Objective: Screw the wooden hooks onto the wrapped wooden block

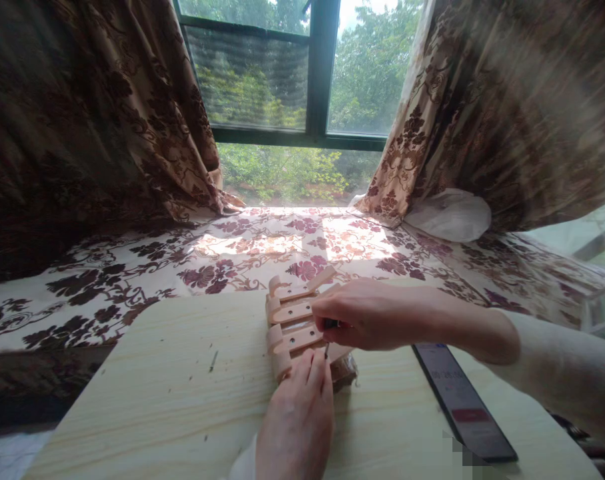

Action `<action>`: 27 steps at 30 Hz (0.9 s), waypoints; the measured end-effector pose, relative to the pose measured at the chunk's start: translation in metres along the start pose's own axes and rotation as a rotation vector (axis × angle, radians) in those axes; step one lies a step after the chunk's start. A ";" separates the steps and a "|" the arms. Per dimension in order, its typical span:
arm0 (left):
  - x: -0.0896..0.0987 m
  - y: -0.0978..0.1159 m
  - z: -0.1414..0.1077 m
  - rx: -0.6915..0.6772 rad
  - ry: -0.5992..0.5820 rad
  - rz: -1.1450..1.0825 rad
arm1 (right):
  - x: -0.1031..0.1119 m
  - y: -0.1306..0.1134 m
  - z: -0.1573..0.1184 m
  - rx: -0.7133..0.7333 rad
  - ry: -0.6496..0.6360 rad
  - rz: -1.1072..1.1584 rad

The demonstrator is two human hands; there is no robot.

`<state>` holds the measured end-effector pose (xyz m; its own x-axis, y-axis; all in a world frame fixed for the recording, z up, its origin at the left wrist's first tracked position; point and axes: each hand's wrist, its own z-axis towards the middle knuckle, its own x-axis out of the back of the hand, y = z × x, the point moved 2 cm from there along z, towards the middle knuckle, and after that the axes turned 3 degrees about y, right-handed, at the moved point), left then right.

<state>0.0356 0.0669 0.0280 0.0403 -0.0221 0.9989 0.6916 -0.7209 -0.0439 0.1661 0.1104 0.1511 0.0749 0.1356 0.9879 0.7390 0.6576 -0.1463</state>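
Head view: pale worktop (182, 373), slatted wooden piece (292, 312) lying mid-width by the far edge, its farthest strip reaching past that edge as seen from here. Dark screws (312, 333) sit in several strips. Right hand (365, 313) is curled tight around a small dark tool handle (331, 324); a thin metal shaft (326, 351) shows below it, by the left fingertips. Left hand (297, 413) has its fingers bunched at the piece's near end; whether they pinch a screw or just steady the strip, can't tell, it's covered.

Step in hand, my read: driving a screw at the near strip. Next move calls for keeping tip and screw lined up, piece held firm, wrist turning.

Room: widest toward the left edge, only small loose bits (213, 360) scattered there. Right is tighter: phone (462, 400) lies slantwise inside the right edge, far end close under the right forearm. Beyond the far edge, floral cloth (262, 233); pushing the piece that way could run it off the worktop.
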 end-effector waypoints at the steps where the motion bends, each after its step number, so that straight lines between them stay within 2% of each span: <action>1: 0.001 0.001 0.001 0.012 -0.026 0.012 | -0.002 0.001 0.001 -0.004 -0.004 0.008; 5: 0.007 0.001 0.003 0.025 -0.117 0.045 | -0.002 0.002 0.004 -0.076 0.006 -0.042; 8: 0.007 0.001 0.003 0.016 -0.114 0.054 | 0.005 -0.001 0.004 -0.052 -0.036 -0.096; 13: 0.000 0.001 -0.001 0.006 0.016 0.024 | 0.009 -0.004 0.004 0.008 -0.133 -0.147; 19: -0.006 -0.001 -0.007 -0.042 0.174 0.030 | 0.005 -0.002 0.004 -0.058 -0.079 -0.142; 21: -0.006 -0.001 -0.008 -0.034 0.224 0.051 | 0.008 -0.003 0.005 -0.069 -0.096 -0.171; 24: -0.002 0.002 -0.008 -0.031 0.286 0.106 | 0.013 -0.005 0.007 -0.025 -0.146 -0.219; 27: 0.000 0.004 -0.008 -0.026 0.293 0.161 | 0.012 -0.006 0.010 0.039 -0.177 -0.271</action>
<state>0.0329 0.0587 0.0282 -0.0640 -0.3327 0.9409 0.6741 -0.7096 -0.2051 0.1556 0.1158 0.1637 -0.2408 0.0764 0.9676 0.6900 0.7146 0.1153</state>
